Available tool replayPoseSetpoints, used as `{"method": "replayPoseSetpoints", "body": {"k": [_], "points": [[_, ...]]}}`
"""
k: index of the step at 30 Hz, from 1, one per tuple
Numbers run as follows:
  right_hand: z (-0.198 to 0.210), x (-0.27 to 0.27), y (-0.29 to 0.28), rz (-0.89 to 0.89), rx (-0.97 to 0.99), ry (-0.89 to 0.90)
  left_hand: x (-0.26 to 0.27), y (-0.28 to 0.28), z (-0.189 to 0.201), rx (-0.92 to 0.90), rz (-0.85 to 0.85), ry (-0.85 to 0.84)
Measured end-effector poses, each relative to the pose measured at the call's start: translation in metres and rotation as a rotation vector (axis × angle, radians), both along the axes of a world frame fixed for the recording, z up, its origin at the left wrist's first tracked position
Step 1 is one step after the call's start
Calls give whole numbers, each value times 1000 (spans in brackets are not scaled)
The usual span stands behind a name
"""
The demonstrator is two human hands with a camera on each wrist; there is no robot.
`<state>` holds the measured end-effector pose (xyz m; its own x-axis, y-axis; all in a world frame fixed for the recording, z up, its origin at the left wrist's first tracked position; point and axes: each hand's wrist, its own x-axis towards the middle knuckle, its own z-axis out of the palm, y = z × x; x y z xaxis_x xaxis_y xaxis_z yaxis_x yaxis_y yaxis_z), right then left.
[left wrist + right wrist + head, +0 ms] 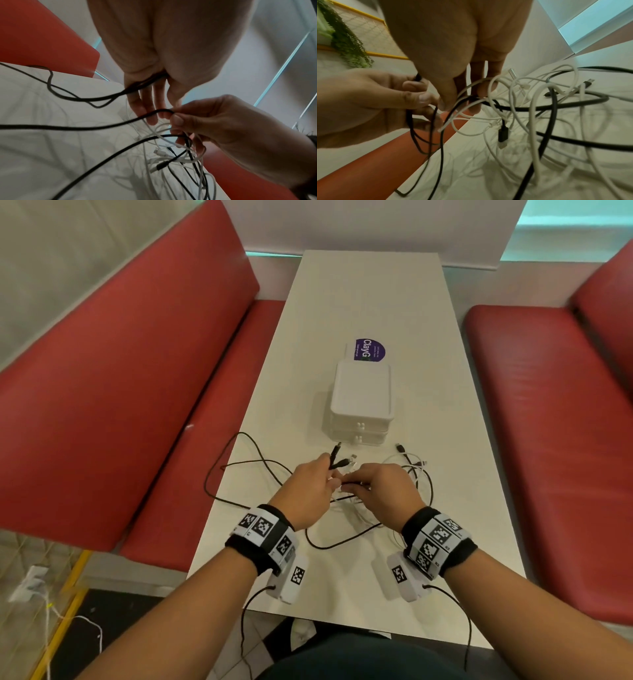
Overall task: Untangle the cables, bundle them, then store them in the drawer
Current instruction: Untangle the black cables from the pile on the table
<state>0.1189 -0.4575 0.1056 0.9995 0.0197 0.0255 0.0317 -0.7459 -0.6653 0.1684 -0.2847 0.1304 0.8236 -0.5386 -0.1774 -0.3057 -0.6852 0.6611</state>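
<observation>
While left hand (310,491) grips black cable (334,455), plugs pointing away, right hand (387,491) pinches it.

Looks like a cafe/diner booth: long white table (394,313) w/ red padded bench seats (144,392) left & right, window strip at far end, hanging greenery (349,44) on the left wall.
</observation>
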Motion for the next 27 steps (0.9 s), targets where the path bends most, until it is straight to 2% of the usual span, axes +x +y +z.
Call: {"method": "replayPoseSetpoints", "body": {"k": [5,7,9,11,13,15,17,20,22,25,27], "points": [[-1,-1,-2,-185,142,-73,9,-2,15,-10,-35,-64],[-5,2,-10,-174,46,5,12,-1,27,-120,25,-66],[-9,-1,-18,-141,-66,111,19,3,37,-326,168,31],[-13,-6,-24,-114,-37,131,31,10,42,-426,244,60],[-14,-9,-24,-129,90,137,38,15,41,-287,200,-22],[-13,-8,-22,-182,192,110,34,15,35,-160,148,-16],[-11,-5,-21,-211,239,34,27,13,25,-154,148,24],[-7,-4,-23,-173,216,-28,25,15,24,-393,292,110],[-10,-3,-28,-119,125,43,28,28,30,-601,354,218],[-22,-4,-36,-73,35,216,37,56,39,-892,355,379],[-27,-6,-40,-75,60,240,46,76,43,-953,388,410]]}}
